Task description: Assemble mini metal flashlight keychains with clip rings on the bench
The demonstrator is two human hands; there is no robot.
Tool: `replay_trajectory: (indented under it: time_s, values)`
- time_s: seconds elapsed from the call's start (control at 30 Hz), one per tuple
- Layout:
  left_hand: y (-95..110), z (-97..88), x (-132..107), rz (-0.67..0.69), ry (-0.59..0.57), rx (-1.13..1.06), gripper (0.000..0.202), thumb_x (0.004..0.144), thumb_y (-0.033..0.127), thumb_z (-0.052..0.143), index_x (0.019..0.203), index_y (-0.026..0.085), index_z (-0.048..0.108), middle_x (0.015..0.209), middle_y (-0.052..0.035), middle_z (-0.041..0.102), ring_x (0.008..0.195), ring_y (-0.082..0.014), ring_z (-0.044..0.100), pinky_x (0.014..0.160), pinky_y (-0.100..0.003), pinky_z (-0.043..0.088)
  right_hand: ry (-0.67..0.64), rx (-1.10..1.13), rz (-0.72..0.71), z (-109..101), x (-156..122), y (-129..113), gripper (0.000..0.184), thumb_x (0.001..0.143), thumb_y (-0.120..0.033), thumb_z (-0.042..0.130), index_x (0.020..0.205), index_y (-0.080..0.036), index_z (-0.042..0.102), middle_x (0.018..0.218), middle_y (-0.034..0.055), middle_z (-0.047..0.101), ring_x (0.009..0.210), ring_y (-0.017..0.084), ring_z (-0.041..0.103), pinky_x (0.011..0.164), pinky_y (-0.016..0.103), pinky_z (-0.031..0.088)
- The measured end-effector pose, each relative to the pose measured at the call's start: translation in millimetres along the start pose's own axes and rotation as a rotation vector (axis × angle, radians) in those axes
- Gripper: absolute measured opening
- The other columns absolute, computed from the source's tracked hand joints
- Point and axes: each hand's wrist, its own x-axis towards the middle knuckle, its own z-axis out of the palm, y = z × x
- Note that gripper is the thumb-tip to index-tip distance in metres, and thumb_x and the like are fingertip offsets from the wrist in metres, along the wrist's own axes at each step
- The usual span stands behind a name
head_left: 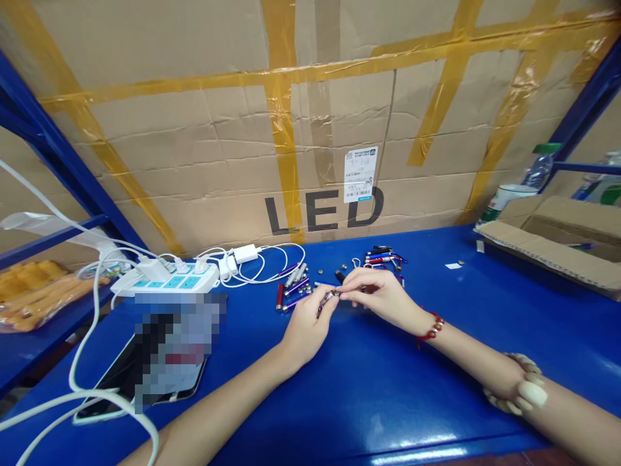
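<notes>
Both my hands meet over the blue table (369, 382), just in front of a scatter of small metal tubes. My left hand (310, 320) is closed around a small silvery tube-like part (330, 296). My right hand (381, 294) pinches the other end of the same part, its fingers pressed together. On the table behind them lie several little red, purple and silver flashlight bodies (294, 288) and a second cluster (385, 257) with key clips, plus tiny round button cells (317, 267).
A white power strip (165, 279) with chargers and white cables (262, 265) sits at the left, a phone (145, 372) in front of it. An open cardboard box (553, 236) and bottles stand at the right. A large taped carton marked LED (320, 129) forms the back wall.
</notes>
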Motion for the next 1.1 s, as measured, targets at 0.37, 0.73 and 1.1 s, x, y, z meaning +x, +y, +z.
replay_trajectory:
  time_s: [0.37,0.73,1.1]
  values:
    - [-2.0,1.8,2.4,-0.04,0.054,-0.087,0.025,0.089,0.035,0.036,0.09,0.016,0.052,0.065,0.0019,0.05,0.061,-0.0099,0.045,0.061,-0.021,0.034,0.003,-0.141,0.017,2.5,-2.1,-2.3,0.018,0.076,-0.027,0.063,0.091,-0.017,0.068,0.08,0.004,0.064,0.058,0.008,0.056,0.046,0.017,0.044]
    - [-7.0,1.8,3.2,-0.014,-0.016,-0.192,0.028,0.09,0.038,0.034,0.079,0.015,0.046,0.058,0.0042,0.042,0.056,-0.0084,0.041,0.058,-0.021,0.032,-0.061,-0.423,-0.326,-4.2,-7.2,1.0,0.02,0.086,-0.023,0.051,0.102,-0.02,0.064,0.091,0.0053,0.063,0.082,0.013,0.058,0.07,0.024,0.049]
    - [-5.4,2.3,2.3,-0.039,-0.006,-0.277,0.027,0.089,0.039,0.037,0.086,0.015,0.048,0.058,0.0045,0.04,0.055,-0.0079,0.039,0.056,-0.021,0.031,0.05,-0.53,-0.428,-3.7,-6.9,-1.3,0.017,0.082,-0.02,0.057,0.098,-0.017,0.063,0.086,0.0039,0.064,0.079,0.012,0.059,0.068,0.022,0.048]
